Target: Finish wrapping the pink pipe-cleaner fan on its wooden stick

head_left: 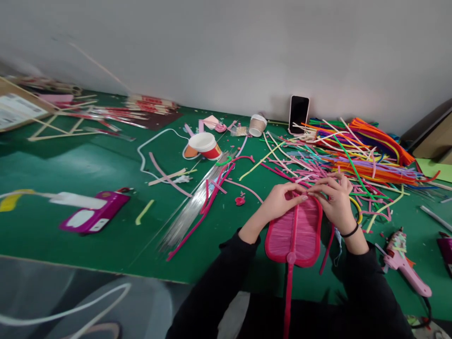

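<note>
A pink fan (307, 235) with a bright pink fuzzy rim, a center rib and a long handle lies over the table's front edge. At its upper edge my left hand (282, 202) is closed, thumb and fingers pinched on the rim. My right hand (334, 200) pinches the same top edge from the other side, its fingertips almost meeting the left ones. Whether a small separate piece is between the fingertips is hidden. Loose pink pipe cleaners (278, 170) lie just beyond my hands.
A big heap of colored pipe cleaners (374, 174) fills the right back. A pink glue gun (406, 270) lies at right. A phone (299, 113) leans on the wall. Paper cups (208, 147), thin metal wires (194, 207) and a purple box (95, 216) lie leftward on the green table (155, 254).
</note>
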